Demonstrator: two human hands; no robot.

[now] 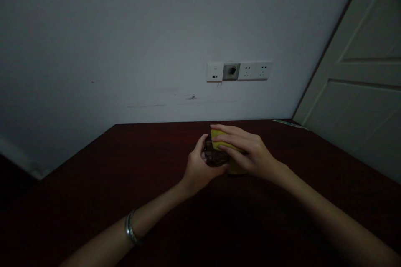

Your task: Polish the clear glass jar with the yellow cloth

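Observation:
Over the middle of the table, my left hand (pixel 200 169) is closed around a round, see-through glass vessel (pixel 216 159) that shows the dark red of the table through it. Its exact kind is hard to make out in the dim light. A yellow cloth (pixel 219 138) is gripped in my right hand (pixel 250 148), its fingers pressing the cloth against the vessel's upper right side. Part of the cloth hangs below the right palm. The fingers of both hands cover much of the vessel. A silver bracelet (pixel 129 227) circles my left wrist.
The dark red table (pixel 150 150) reaches back to a pale wall (pixel 140 41). Sockets (pixel 254 71) and a grey plate with a black plug (pixel 231 71) sit on that wall. A thin flat strip (pixel 290 124) lies at the back right, near a white panelled door (pixel 354 91).

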